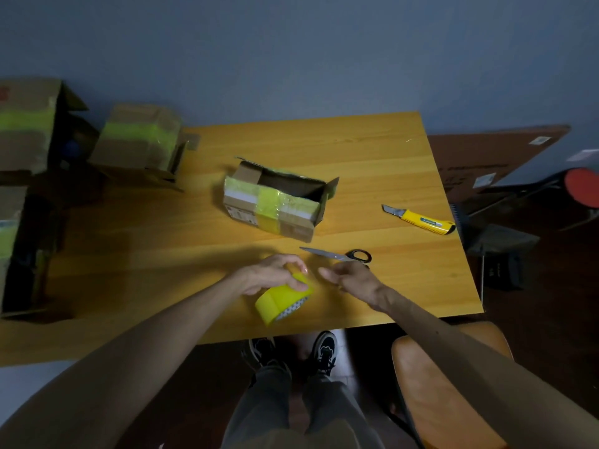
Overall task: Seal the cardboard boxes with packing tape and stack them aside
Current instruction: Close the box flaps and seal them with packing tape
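L hand (272, 273) grasps the yellow tape roll (281, 301), fingers curled over its top; roll stands tilted on edge on the table (372, 150), nr the front edge. R hand (350, 278) just beside the roll on its right, fingers loose and pointing at it, nothing in them. Scissors (340, 255) just beyond the roll, w/ black handles to the right. Box (275, 202) w/ open top and yellow tape on its side lies further back from the roll. Knife (421, 219) far right of the roll. Taped boxes (139, 137) well left of it.

Scissors (337, 255) near box (275, 207); bare tabletop (146, 247) left of both.
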